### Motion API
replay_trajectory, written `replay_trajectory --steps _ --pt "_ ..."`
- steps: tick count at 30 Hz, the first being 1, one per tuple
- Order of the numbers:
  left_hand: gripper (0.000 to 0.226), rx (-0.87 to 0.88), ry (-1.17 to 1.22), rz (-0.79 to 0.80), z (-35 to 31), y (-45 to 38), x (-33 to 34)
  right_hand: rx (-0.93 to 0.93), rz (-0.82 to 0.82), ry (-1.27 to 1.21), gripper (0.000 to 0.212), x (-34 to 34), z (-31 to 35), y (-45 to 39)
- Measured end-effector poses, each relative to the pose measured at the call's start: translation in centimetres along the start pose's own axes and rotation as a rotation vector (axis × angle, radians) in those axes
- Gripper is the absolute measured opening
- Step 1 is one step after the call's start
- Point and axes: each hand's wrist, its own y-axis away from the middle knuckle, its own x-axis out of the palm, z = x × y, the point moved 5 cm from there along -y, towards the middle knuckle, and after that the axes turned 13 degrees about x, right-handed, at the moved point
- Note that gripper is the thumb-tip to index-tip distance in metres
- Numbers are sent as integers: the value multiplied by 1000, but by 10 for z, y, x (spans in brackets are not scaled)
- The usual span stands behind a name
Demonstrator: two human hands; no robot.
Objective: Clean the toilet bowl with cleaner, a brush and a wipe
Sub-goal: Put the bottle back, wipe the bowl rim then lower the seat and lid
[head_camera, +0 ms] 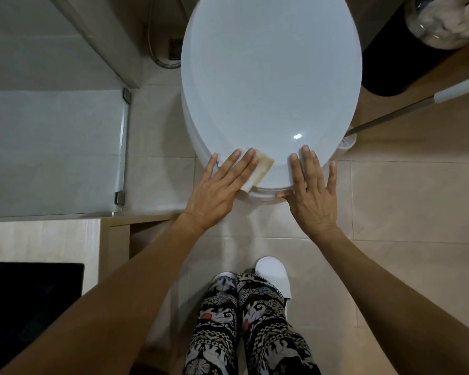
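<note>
The toilet lid point(271, 85) is down — white, glossy, oval, its long axis running away from the person. On its near rim lies a folded wipe point(259, 171), white with a yellow-brown stained end, angled toward the lid's far right. The left hand point(217, 185) presses it flat-fingered; the right hand point(313, 190) rests spread and flat — holding nothing — just right of the wipe.

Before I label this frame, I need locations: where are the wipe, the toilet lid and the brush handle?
wipe point(260, 169): head view, stained corner beyond the fingers.
toilet lid point(268, 77): head view, middle of the closed top.
brush handle point(390, 115): head view, metal shaft.
</note>
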Motion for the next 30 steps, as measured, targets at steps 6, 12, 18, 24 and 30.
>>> replay_trajectory --steps 6,12,18,24,30 --pt "93 -43 51 77 -1 -2 -3 -5 124 -48 62 -3 -6 -1" --pt "82 -75 90 197 -5 -3 -15 51 292 -95 60 -21 -5 -1" --pt "76 -155 170 306 -11 -8 -31 97 495 -172 57 -40 -4 -5" --pt "60 -182 153 460 -11 -17 -49 105 685 -154 57 -63 0 -15" --pt "52 -258 119 510 -10 -38 -88 151 840 -62 60 -101 -2 -40"
